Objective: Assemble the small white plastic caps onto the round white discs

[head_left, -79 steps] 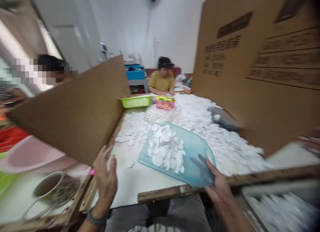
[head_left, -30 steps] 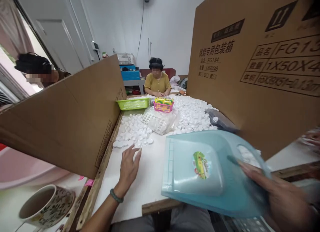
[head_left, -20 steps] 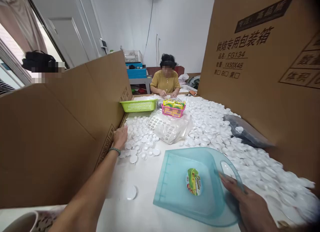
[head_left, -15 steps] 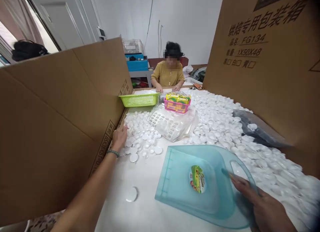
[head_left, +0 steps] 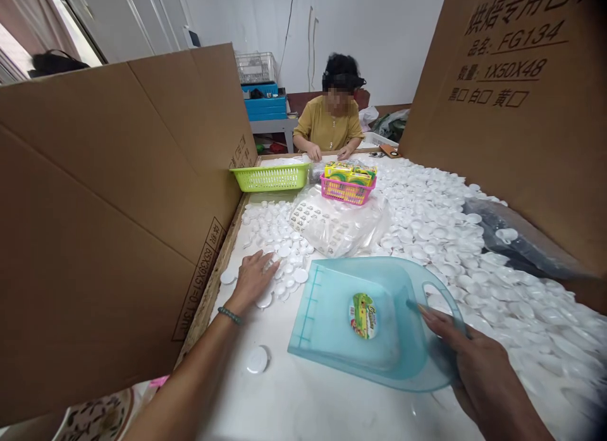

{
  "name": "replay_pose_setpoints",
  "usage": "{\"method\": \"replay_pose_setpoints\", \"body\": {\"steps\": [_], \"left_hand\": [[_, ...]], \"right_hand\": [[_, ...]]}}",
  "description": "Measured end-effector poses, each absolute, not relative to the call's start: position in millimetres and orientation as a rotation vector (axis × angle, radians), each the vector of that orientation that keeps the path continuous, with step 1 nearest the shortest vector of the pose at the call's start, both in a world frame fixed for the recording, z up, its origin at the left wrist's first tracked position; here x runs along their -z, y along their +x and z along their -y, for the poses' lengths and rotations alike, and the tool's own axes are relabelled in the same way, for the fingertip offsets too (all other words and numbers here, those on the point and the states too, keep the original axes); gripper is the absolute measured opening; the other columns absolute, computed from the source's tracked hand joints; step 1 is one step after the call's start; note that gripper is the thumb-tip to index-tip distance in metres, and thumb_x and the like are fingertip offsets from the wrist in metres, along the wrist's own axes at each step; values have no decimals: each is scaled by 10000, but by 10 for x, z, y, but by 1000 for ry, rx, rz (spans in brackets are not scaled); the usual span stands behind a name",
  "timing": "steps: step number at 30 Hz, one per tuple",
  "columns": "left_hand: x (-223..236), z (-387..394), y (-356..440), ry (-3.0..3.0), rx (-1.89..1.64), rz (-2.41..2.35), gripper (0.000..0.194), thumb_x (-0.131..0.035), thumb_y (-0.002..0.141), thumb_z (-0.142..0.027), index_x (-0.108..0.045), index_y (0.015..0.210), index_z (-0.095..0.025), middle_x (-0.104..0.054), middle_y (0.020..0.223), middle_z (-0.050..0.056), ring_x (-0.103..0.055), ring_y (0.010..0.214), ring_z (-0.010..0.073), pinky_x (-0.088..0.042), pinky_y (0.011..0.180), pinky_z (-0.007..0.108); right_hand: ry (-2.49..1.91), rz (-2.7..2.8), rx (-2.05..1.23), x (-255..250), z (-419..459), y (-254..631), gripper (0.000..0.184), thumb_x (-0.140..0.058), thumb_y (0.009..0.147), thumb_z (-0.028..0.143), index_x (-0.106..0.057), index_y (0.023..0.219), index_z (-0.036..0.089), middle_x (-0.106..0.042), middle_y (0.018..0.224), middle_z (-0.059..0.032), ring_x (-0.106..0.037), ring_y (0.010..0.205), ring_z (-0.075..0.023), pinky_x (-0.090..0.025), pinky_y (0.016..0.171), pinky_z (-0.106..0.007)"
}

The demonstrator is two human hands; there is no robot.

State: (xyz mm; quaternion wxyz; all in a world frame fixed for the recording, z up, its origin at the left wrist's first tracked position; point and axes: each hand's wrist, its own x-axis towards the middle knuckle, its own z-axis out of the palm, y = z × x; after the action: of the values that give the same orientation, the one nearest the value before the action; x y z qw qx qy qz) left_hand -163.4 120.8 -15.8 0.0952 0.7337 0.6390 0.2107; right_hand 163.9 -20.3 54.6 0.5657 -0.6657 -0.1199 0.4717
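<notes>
My right hand (head_left: 486, 368) grips the handle of a translucent teal plastic scoop (head_left: 327, 324), its thumb on top near the handle opening. The scoop lies low over the white table, flat open edge facing left, with a colourful sticker inside. My left hand (head_left: 255, 279), a beaded bracelet at its wrist, is spread palm down at the near edge of a small heap of round white plastic pieces (head_left: 279, 229). Its fingers touch or hover just over the pieces; I cannot tell which. One loose white disc (head_left: 257, 360) lies left of the scoop.
Tall cardboard walls rise on the left (head_left: 118, 226) and right (head_left: 512, 156). A green basket (head_left: 270, 180), a pink basket (head_left: 346, 192) of yellow boxes and clear plastic bags (head_left: 332, 229) stand ahead. Many white pieces (head_left: 427, 232) cover the right side. A person (head_left: 329, 121) sits opposite.
My left hand has moved right from beside the cardboard wall onto the near edge of the small heap, fingers spreading. The scoop stays in my right hand, shifted slightly up and left in view.
</notes>
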Motion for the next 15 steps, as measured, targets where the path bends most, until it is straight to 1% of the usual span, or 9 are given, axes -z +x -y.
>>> {"method": "replay_pose_setpoints", "body": {"steps": [4, 7, 9, 11, 13, 15], "left_hand": [[47, -937, -1476, 2130, -686, -1817, 474, -413, 844, -509, -560, 1196, -228, -539, 1258, 74, -423, 1181, 268, -351, 989, 436], [-13, -770, -1301, 2068, -727, -1751, 508, -451, 810, -548, -536, 1218, -257, -549, 1243, 51, -443, 1145, 265, -381, 957, 433], [-31, -657, -1143, 2049, -721, -1672, 494, -465, 794, -565, -561, 1184, -276, -552, 1231, 42, -444, 1139, 265, -383, 952, 448], [-46, -527, -969, 2068, -703, -1590, 482, -505, 766, -573, -598, 1135, -277, -551, 1223, 52, -418, 1163, 282, -360, 969, 479], [-77, -391, -810, 2135, -661, -1462, 492, -560, 722, -581, -614, 1112, -286, -550, 1225, 59, -359, 1219, 306, -321, 999, 510], [-133, -294, -694, 2196, -612, -1292, 510, -564, 719, -584, -583, 1152, -315, -517, 1273, 46, -339, 1245, 291, -317, 1016, 496]], "right_hand": [[-1530, 275, -1153, -554, 249, 1596, 418, -816, 431, 286, -712, 813, 152, -709, 789, -45, -659, 728, -179, -532, 553, -170], [-1491, 296, -1185, -555, 272, 1552, 383, -806, 451, 277, -716, 803, 160, -706, 753, -29, -657, 735, -169, -536, 591, -166], [-1477, 302, -1228, -551, 296, 1509, 366, -802, 466, 279, -716, 806, 173, -708, 764, -19, -656, 752, -165, -534, 598, -160], [-1474, 296, -1257, -540, 335, 1463, 346, -796, 496, 300, -715, 812, 183, -711, 781, -11, -655, 782, -167, -532, 607, -157], [-1467, 293, -1256, -513, 386, 1433, 337, -784, 526, 328, -714, 825, 190, -714, 801, -5, -652, 831, -177, -536, 635, -164], [-1454, 295, -1254, -467, 443, 1432, 354, -778, 538, 344, -711, 852, 195, -715, 831, 1, -644, 887, -192, -540, 672, -178]]}}
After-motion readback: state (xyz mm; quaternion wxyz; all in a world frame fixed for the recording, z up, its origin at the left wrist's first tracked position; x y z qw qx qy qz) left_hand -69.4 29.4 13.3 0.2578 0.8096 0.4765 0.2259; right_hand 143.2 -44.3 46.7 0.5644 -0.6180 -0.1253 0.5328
